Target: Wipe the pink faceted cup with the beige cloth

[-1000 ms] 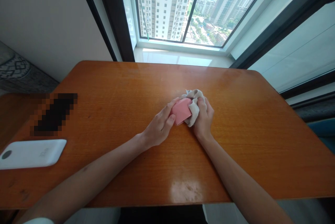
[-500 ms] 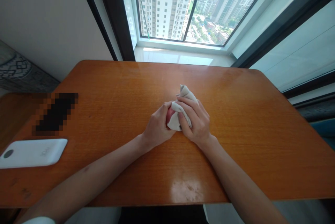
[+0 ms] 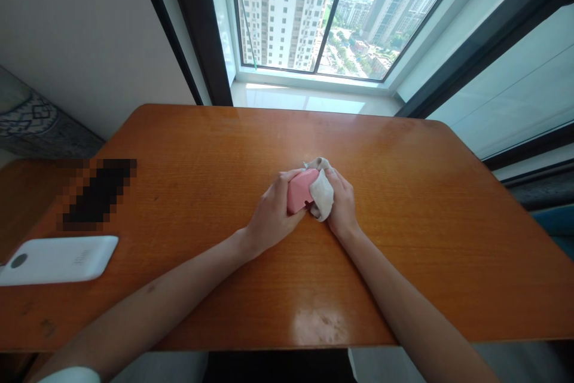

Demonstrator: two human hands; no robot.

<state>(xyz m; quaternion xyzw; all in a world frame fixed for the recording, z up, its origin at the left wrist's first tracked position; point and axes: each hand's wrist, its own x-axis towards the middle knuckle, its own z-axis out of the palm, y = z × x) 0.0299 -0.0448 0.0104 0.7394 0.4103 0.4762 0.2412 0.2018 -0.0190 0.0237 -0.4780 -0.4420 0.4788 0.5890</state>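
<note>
A small pink block-like object (image 3: 300,190) with a dark notch at its lower right edge is gripped by my left hand (image 3: 272,210), thumb above and fingers below. What kind of thing it is I cannot make out. My right hand (image 3: 343,201) is closed on a crumpled off-white cloth (image 3: 323,192), which presses against the right side of the pink object. Both hands meet over the middle of the wooden table (image 3: 215,162). The right fingertips are partly hidden behind the cloth.
On the table's left lies a white, rounded flat device (image 3: 67,259) with a dark round spot. Behind it is a dark pixelated patch (image 3: 96,195). A window (image 3: 332,18) stands beyond the far edge, and a patterned grey cushion-like thing (image 3: 40,117) is at far left.
My right hand has drawn the cloth to the right and turned, uncovering most of the pink object's face. My left hand keeps its hold in nearly the same spot.
</note>
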